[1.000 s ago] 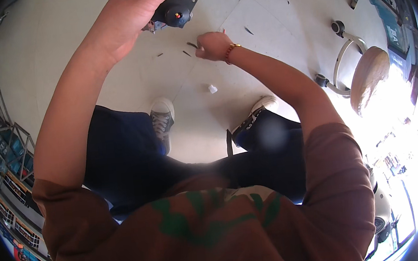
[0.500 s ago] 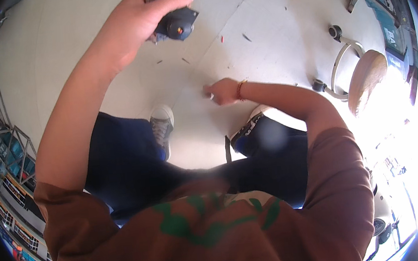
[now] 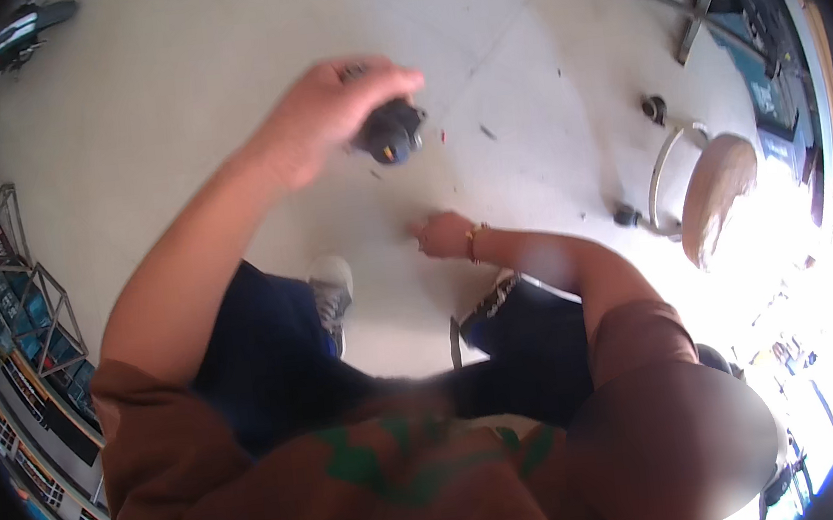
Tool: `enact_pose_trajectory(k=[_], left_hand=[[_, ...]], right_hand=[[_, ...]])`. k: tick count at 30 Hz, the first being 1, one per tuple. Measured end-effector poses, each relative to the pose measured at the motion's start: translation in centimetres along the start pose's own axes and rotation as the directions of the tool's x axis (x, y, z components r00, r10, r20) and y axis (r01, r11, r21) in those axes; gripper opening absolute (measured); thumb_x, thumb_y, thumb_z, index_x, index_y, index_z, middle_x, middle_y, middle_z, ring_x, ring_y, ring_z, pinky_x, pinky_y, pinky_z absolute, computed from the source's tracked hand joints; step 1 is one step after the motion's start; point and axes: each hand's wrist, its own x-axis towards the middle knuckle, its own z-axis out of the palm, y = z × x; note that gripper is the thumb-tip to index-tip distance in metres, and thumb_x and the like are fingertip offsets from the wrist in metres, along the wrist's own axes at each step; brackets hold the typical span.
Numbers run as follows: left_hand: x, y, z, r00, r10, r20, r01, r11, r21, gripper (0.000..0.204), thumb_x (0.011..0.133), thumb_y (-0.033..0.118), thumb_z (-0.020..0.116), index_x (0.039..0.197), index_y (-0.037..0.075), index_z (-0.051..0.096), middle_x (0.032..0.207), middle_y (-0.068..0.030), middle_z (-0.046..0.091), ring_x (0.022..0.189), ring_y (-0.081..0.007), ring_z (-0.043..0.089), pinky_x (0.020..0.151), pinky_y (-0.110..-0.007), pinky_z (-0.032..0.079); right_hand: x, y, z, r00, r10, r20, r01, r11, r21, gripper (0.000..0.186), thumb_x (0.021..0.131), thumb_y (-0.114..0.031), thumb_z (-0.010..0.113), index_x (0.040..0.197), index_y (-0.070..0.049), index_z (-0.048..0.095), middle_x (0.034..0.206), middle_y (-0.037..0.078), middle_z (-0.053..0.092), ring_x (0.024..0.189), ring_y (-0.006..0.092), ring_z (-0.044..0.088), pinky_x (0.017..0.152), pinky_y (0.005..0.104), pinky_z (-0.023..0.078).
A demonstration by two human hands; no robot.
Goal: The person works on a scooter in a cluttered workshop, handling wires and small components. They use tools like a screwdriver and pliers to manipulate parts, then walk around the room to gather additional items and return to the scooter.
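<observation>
My left hand is closed round a dark, compact device with a round end and a small yellow-orange spot. A ridged metallic part shows between thumb and fingers at its top. What the device is I cannot make out. Lower down, close to my right shoe, my right hand hangs above the pale floor, a beaded bracelet at its wrist. Its fingers are curled together and blurred at the tips; anything between them is hidden.
Small dark scraps and a red bit lie on the floor. A round-seated stool with casters lies tipped at the right. A metal frame stands far right, and racks line the left. My left shoe rests below.
The whole view has shifted, so floor and hands sit lower in the picture. Against the floor, my left hand has moved slightly right with the device. My right hand has barely moved.
</observation>
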Motion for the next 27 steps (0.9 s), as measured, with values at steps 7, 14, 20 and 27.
enact_pose_trajectory(k=[7,14,20,27], left_hand=[[1.1,0.6,2.3,0.975,0.008,0.222,0.022,0.991,-0.132,0.020,0.089,0.025,0.062,0.080,0.007,0.061,0.080,-0.0030,0.063,0.079,-0.0139,0.063,0.076,-0.029,0.049],[-0.7,5.6,7.6,0.911,0.208,0.356,0.080,0.758,-0.648,0.015,0.083,0.012,0.053,0.068,0.009,0.050,0.096,-0.0072,0.057,0.089,-0.0228,0.061,0.066,-0.038,0.054],[-4.2,1.5,8.0,0.928,0.169,0.331,0.339,-0.020,-0.941,0.017,0.089,0.012,0.054,0.075,0.003,0.051,0.100,-0.0156,0.062,0.085,-0.0253,0.065,0.060,-0.029,0.058],[-10.7,-2.0,7.1,0.986,0.077,0.151,0.128,0.249,-0.960,0.019,0.092,0.007,0.052,0.101,-0.007,0.059,0.117,-0.0257,0.061,0.113,-0.0361,0.059,0.100,-0.047,0.050]], right_hand=[[-1.1,-0.6,-9.0,0.962,0.223,-0.158,-0.061,0.740,0.670,0.035,0.084,-0.035,0.067,0.100,-0.004,0.061,0.085,0.012,0.065,0.078,0.0267,0.063,0.073,0.0412,0.050],[-11.5,0.2,-20.9,0.845,0.306,-0.438,0.362,0.275,0.891,0.024,0.083,-0.025,0.071,0.095,-0.007,0.059,0.079,-0.003,0.055,0.072,0.0062,0.053,0.059,0.0248,0.045],[-20.4,-7.7,-28.7,0.833,0.469,-0.293,0.468,-0.316,0.825,0.038,0.096,-0.038,0.056,0.072,-0.014,0.040,0.056,-0.005,0.027,0.048,0.0085,0.025,0.046,0.0265,0.022],[-23.0,-15.0,-27.3,0.771,0.559,-0.304,0.415,-0.079,0.907,0.029,0.099,-0.034,0.051,0.085,-0.009,0.052,0.058,-0.006,0.031,0.050,0.0057,0.028,0.048,0.0244,0.024]])
